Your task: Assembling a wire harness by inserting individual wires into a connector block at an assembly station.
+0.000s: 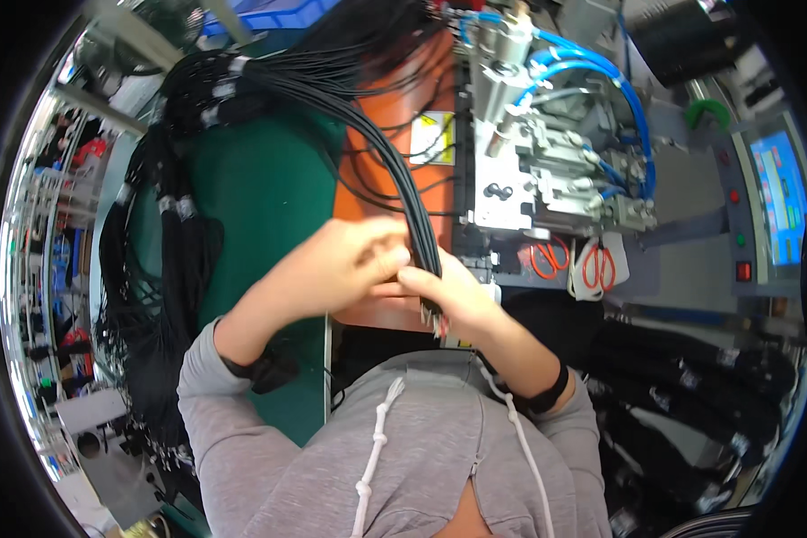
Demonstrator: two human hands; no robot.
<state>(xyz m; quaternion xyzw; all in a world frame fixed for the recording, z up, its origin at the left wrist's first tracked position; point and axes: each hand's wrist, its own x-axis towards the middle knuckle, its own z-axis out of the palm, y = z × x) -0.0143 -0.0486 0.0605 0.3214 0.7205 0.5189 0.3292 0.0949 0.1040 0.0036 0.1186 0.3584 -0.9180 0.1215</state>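
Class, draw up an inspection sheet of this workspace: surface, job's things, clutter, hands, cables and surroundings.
Surface: green worktop beside an orange panel.
Job's things: black cable bundle, its near ends splayed.
Clutter: orange-handled scissors near the machine.
Hands: right hand holds the bundle, thumb across it; left hand is at its left side, grip unclear.
Cables: other black bundles at left; blue tubes on the machine.
Surroundings: metal machine, lit screen.
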